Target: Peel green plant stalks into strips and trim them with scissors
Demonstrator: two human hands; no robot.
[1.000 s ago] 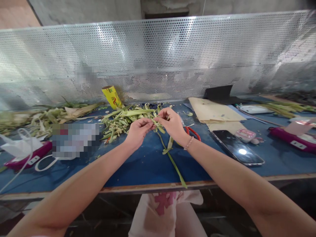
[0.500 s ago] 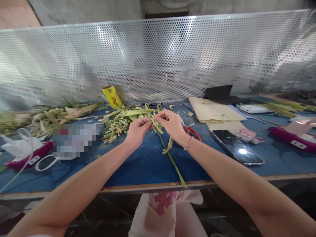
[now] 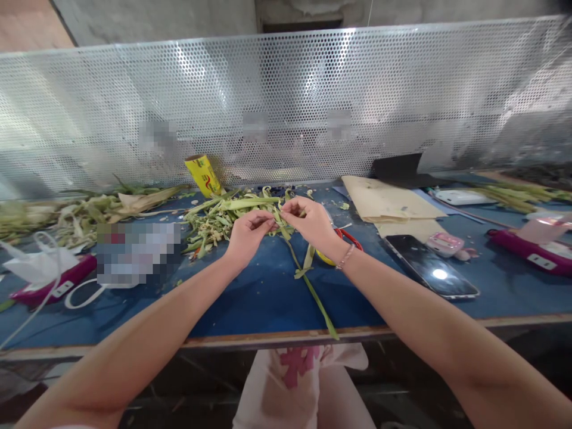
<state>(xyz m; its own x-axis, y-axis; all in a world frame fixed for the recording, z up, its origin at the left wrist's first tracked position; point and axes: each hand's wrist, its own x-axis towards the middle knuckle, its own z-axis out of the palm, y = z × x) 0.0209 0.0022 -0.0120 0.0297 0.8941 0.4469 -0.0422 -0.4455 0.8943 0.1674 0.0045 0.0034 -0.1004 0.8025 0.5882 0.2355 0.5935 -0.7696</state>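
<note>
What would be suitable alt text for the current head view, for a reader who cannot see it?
A person's left hand and right hand work fingertips-close at the upper end of a long green strip over a blue table. Behind and left lies a heap of plant strips; a phone lies right, and a perforated metal screen stands behind.

green stem [image 3: 315, 294] | long, thin, leafy | slanting toward blue tabletop's near edge
</note>
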